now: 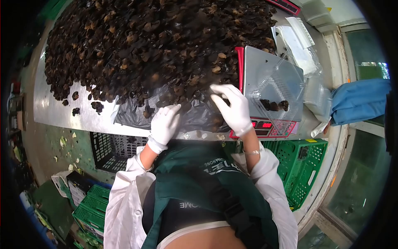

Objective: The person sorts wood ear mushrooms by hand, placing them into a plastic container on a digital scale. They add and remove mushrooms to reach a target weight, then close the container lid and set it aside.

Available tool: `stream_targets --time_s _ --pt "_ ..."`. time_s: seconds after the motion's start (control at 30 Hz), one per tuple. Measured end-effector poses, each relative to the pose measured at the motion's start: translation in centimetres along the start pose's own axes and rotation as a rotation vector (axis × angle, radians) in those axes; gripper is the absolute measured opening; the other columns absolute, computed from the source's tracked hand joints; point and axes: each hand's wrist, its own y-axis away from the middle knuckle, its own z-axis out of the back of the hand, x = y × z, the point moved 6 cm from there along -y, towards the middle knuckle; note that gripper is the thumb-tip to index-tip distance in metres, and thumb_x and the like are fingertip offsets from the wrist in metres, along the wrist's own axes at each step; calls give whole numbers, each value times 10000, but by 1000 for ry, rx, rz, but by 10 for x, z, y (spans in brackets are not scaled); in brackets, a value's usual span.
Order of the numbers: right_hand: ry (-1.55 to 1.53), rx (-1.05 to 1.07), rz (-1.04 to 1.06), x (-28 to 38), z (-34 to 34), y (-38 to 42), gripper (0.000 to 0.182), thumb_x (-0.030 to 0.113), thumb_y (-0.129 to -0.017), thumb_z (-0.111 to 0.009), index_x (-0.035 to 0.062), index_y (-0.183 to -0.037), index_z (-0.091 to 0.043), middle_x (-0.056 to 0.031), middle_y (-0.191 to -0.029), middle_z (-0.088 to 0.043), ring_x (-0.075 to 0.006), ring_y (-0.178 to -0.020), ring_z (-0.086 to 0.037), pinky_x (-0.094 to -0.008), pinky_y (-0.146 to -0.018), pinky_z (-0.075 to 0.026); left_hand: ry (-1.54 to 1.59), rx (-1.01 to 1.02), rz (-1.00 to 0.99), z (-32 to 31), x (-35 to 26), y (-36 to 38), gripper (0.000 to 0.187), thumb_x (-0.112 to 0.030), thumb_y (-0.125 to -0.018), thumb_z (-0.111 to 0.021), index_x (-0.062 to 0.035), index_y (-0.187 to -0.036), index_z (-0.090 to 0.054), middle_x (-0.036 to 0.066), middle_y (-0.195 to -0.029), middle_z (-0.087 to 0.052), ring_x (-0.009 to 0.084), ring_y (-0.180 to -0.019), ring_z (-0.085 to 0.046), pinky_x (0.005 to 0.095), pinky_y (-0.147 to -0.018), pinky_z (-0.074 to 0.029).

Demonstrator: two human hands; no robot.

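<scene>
Mushrooms everywhere: a huge dark heap of dried fungus (157, 45) covers most of the steel table (62, 118), and the person leans over its near edge with both white-gloved hands working at the fringe of the pile. Left hand (163, 124) lies flat with its fingers spread loosely on the black plastic sheet (190, 118) just under the pile's lip, holding nothing that I can make out. Right hand (232, 108) sits just beside the scale, fingers curled down into the pieces at the heap's edge; whether it actually has any pinched I cannot tell, since the glove hides the fingertips' catch. On the red-trimmed digital scale (269, 79), with its red display lit, stands a clear plastic tray (275, 89), and only a few dark pieces lie in its near corner, the rest of it showing bare. So by my reading the filling of this tray is barely begun, with most of its room left to fill and the mass of the pile untouched. More clear packaging (306, 58) waits stacked past the scale, by a blue sleeve (360, 99) at the right. Green crates (298, 166) stand below the table.
</scene>
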Motion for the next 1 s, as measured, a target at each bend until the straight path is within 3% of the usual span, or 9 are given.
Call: stream_targets --time_s 0.2,0.33,0.37,0.57,0.63,0.7,0.73,0.83,1.0 --pt "645 380 102 -18 -102 -11 571 270 -763 -684 192 -1291 -480 -128 -1406 -362 -363 -1278 -352 -434 -894 -485 329 -73 391 18 37 26 264 -8 -850 -507 -40 -1090 -611 133 -1044 -630 288 -943 -594 332 -854 -457" --pt "589 386 351 -2 -119 38 488 202 -796 -605 189 -1275 -509 -89 -1329 -461 -303 -1209 -426 -376 -808 -480 923 -125 720 21 59 50 238 -38 -930 -446 2 -1121 -582 45 -990 -608 90 -865 -531 243 -797 -434" --pt "525 363 376 2 -114 48 512 179 -720 -683 208 -1213 -550 -59 -1306 -480 -263 -1179 -460 -384 -808 -507 968 -124 712 22 65 55 243 -71 -946 -439 -10 -1139 -574 35 -970 -596 71 -826 -500 229 -772 -423" --pt "378 396 304 -5 -73 73 272 129 -740 -659 139 -1011 -656 -55 -1097 -617 -217 -933 -608 -322 -763 -507 1433 -229 1080 28 76 67 245 -232 -963 -449 -35 -1026 -580 54 -957 -620 123 -841 -546 277 -769 -446" --pt "156 167 228 -13 -55 56 123 141 -803 -603 105 -899 -671 -73 -958 -643 -239 -868 -621 -333 -727 -504 1480 -234 1019 20 83 59 199 -224 -929 -528 -35 -928 -590 46 -923 -626 136 -786 -564 272 -728 -454" --pt "96 100 -56 -24 -45 24 97 125 -823 -603 66 -862 -669 -95 -890 -641 -263 -833 -624 -341 -726 -499 648 -18 643 25 66 21 146 -168 -880 -601 -22 -863 -605 49 -885 -627 138 -725 -574 280 -678 -464" --pt "125 30 54 -22 -45 13 100 100 -818 -600 51 -880 -660 -104 -902 -637 -279 -824 -623 -343 -717 -495 561 -99 464 28 45 1 105 -106 -808 -659 -14 -820 -611 67 -832 -615 151 -695 -582 290 -647 -468" --pt "14 -41 37 -29 -56 -4 111 54 -819 -578 51 -898 -657 -107 -898 -636 -287 -802 -626 -332 -707 -499 168 -23 27 10 -2 -26 264 -146 -746 -703 -72 -990 -636 81 -828 -586 243 -772 -590 314 -678 -479" --pt "14 -79 -1 -40 -49 0 118 56 -820 -583 54 -906 -664 -102 -884 -638 -261 -775 -632 -314 -683 -499 -46 92 -42 -26 0 -23 310 -161 -768 -654 -94 -1067 -611 88 -820 -577 252 -761 -578 352 -667 -479"
